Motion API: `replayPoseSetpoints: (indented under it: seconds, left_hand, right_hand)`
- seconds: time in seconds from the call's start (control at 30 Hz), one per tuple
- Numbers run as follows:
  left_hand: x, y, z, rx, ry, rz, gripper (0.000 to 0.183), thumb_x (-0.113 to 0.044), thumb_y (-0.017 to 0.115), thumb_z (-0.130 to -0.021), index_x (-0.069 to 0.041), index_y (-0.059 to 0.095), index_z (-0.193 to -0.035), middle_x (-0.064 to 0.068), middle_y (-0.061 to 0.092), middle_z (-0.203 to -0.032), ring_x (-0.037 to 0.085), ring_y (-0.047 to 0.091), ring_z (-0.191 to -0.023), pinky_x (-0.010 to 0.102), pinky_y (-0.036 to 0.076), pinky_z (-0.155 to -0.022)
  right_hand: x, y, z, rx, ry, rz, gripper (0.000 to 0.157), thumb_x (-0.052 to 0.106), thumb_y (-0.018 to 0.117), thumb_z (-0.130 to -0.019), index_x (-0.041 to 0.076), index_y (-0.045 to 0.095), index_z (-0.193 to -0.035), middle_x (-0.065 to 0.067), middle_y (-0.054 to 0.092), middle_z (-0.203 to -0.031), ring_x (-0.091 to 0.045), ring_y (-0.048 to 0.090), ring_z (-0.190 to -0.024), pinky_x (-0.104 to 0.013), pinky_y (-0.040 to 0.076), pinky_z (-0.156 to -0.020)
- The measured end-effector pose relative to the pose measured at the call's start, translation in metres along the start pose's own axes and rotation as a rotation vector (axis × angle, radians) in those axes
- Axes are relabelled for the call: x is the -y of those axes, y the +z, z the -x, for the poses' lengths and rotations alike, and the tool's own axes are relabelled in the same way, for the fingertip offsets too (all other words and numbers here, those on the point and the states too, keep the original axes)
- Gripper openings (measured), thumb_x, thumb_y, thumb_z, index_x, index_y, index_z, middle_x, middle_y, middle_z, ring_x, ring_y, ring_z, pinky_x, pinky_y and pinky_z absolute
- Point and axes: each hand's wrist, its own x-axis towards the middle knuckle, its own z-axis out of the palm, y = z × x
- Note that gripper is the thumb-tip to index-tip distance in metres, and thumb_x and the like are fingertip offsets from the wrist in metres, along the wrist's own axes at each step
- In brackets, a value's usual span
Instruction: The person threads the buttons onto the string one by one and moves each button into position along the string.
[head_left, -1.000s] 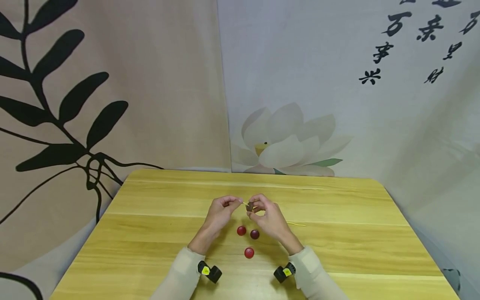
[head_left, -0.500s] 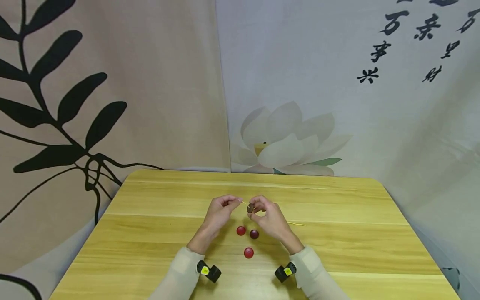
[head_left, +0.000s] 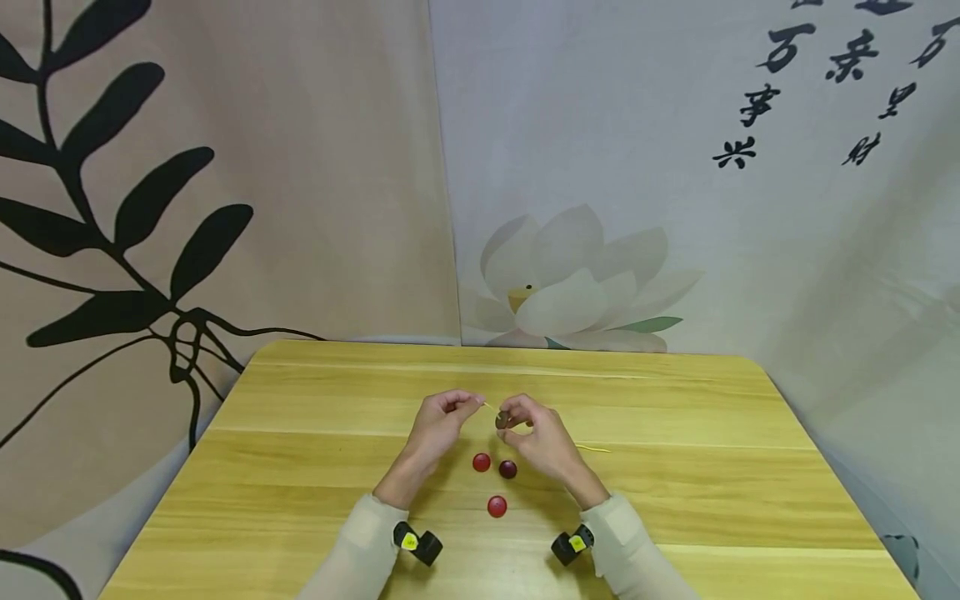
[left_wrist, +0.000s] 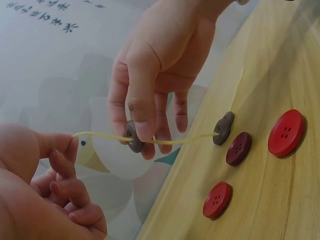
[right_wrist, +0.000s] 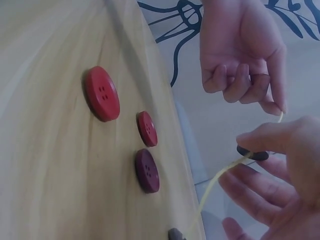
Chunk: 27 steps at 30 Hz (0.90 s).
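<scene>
My left hand pinches the end of a thin yellow cord between thumb and index finger. Opposite it, my right hand holds a dark brown button by thumb and fingers, above the table. The cord passes through this button, a short length of it stretching across to the left fingertips. From the button's other side it runs down to dark brown buttons lying close together on the table. Beyond them the cord's tail trails over the wood.
On the wooden table, below the hands, lie a red button, a maroon button and a larger-looking red button nearer the body. A printed cloth hangs behind the table's far edge.
My right hand has shifted slightly toward the body and right with the brown button, which has turned a little. The left hand keeps its pinch on the cord, almost still.
</scene>
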Motion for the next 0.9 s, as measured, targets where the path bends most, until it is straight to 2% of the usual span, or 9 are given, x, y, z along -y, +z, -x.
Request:
replayPoseSetpoints:
  seconds: [0.33, 0.6, 0.9]
  left_hand:
    - [0.0, 0.001, 0.0, -0.003, 0.0, 0.005, 0.027, -0.024, 0.067, -0.095, 0.002, 0.072, -0.103, 0.008, 0.056, -0.084, 0.014, 0.043, -0.071, 0.025, 0.034, -0.06]
    - [-0.001, 0.0, 0.0, -0.007, -0.003, 0.008, 0.028, -0.023, 0.067, -0.095, 0.003, 0.071, -0.105, 0.002, 0.055, -0.081, 0.013, 0.043, -0.07, 0.023, 0.034, -0.058]
    - [-0.001, -0.003, 0.0, -0.012, -0.013, 0.007, 0.019, -0.024, 0.067, -0.095, -0.005, 0.074, -0.097, 0.002, 0.055, -0.08, 0.013, 0.042, -0.069, 0.023, 0.033, -0.056]
  right_hand:
    - [-0.004, 0.0, 0.001, -0.012, -0.003, 0.014, 0.023, 0.005, 0.073, -0.086, 0.012, 0.065, -0.106, 0.006, 0.072, -0.091, -0.016, 0.066, -0.091, -0.056, 0.044, -0.089]
    - [-0.008, -0.001, 0.001, -0.003, -0.003, 0.021, 0.025, 0.005, 0.073, -0.086, 0.006, 0.064, -0.109, 0.004, 0.072, -0.094, -0.018, 0.067, -0.093, -0.054, 0.045, -0.089]
    - [-0.013, -0.001, 0.001, -0.006, -0.015, 0.025, 0.024, 0.002, 0.072, -0.086, 0.008, 0.064, -0.108, 0.004, 0.072, -0.094, -0.021, 0.068, -0.097, -0.056, 0.045, -0.091]
